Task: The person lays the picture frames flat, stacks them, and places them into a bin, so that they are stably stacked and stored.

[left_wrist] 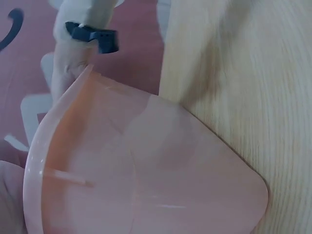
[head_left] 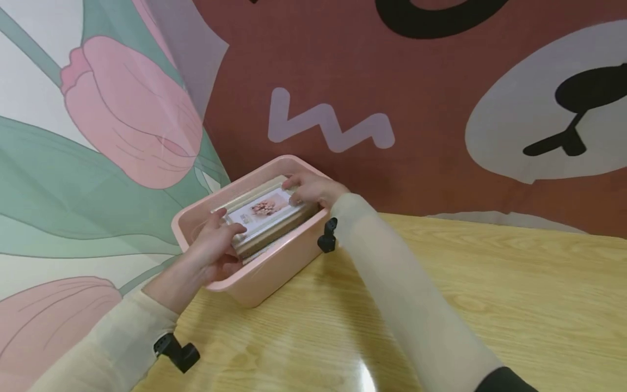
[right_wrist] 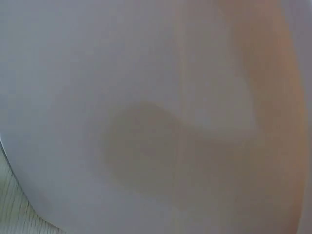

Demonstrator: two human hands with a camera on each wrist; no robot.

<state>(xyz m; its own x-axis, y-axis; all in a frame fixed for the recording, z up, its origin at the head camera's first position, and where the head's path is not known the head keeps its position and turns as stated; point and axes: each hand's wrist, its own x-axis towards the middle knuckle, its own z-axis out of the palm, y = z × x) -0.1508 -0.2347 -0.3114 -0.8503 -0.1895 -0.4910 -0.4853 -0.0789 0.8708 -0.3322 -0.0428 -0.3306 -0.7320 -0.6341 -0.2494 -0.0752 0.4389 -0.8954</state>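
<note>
A pink plastic bin (head_left: 289, 267) stands on the wooden table, and its wall fills most of both wrist views. Inside it lies a stack whose top piece is a flat picture frame (head_left: 264, 209), light-edged, with a pink flower print. My left hand (head_left: 215, 242) grips the frame's near left end, thumb over the top face; its lower fingers are partly hidden inside the bin. At the far right end my right hand (head_left: 315, 190) holds the same frame, fingertips on its upper face. What lies beneath the top frame is mostly hidden.
The wooden table (head_left: 490, 283) stretches to the right and toward me. Behind the bin hangs a brown printed cloth (head_left: 343, 65), and a tulip-patterned cloth (head_left: 132, 114) covers the left side. Black wrist cameras sit on both sleeves.
</note>
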